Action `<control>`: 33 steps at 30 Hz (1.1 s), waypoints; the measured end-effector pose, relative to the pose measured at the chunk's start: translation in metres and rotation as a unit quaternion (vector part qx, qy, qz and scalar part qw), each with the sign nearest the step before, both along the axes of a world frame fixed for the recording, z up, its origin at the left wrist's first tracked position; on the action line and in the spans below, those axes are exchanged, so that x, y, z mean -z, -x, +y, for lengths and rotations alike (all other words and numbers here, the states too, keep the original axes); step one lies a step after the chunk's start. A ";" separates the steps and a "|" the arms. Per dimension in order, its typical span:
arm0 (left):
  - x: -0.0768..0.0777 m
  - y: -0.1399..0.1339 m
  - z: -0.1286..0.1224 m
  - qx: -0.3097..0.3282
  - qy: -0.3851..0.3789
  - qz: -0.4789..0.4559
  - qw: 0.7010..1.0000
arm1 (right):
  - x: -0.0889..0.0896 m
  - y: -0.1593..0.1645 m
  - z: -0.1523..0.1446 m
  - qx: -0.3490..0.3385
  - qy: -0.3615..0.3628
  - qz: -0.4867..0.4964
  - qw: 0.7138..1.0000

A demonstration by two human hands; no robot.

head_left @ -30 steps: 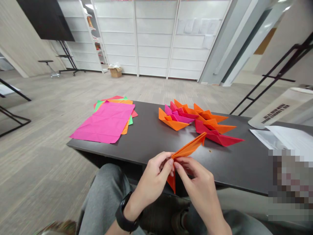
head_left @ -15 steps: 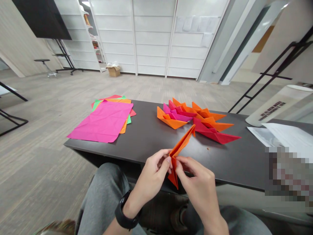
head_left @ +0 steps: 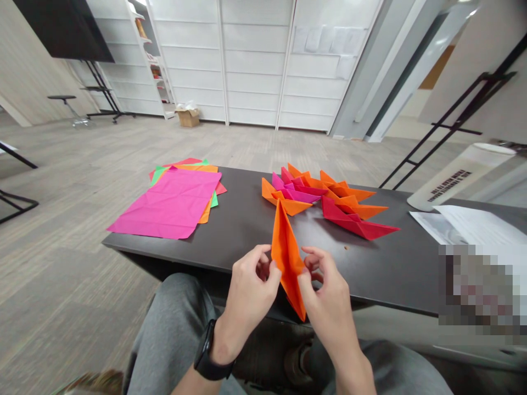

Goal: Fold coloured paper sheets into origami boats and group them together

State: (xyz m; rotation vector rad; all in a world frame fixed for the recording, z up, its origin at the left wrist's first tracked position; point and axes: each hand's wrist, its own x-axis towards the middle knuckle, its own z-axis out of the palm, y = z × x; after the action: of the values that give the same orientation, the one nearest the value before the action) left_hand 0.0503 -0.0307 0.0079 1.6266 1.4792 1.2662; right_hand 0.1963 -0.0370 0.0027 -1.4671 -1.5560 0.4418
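Orange paper pinched by our L hand & R hand at near edge of desk; white cabinets, grey floor beyond. Can't ID pixelated patch, btm R.

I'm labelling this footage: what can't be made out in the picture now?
All in the head view:
Held orange paper: underside, facing away.
Green sheet: middle, under the pink sheet.
Black screen: top, cut off by the picture's edge.
Lower-right patch: contents, pixelated.
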 end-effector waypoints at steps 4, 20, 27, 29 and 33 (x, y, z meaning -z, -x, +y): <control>-0.001 -0.004 -0.003 0.025 -0.042 0.017 0.999 | -0.002 0.005 0.000 0.023 0.022 -0.013 0.999; -0.004 0.006 -0.005 -0.019 -0.045 0.002 0.999 | -0.001 -0.004 0.003 0.136 -0.004 -0.006 0.991; 0.000 0.014 0.006 0.020 -0.041 0.030 0.999 | 0.002 -0.007 0.005 0.065 0.027 0.029 0.997; 0.003 0.019 0.011 0.017 -0.056 0.037 0.998 | 0.005 -0.013 0.008 0.068 0.027 0.012 0.997; 0.009 0.030 0.019 0.046 -0.097 0.049 0.993 | 0.014 -0.025 0.015 0.054 0.015 -0.025 0.998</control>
State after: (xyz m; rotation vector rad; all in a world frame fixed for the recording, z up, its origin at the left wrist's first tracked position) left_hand 0.0207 -0.0118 -0.0014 1.8849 1.3544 1.3295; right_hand 0.2212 -0.0219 -0.0116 -1.5883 -1.5054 0.3687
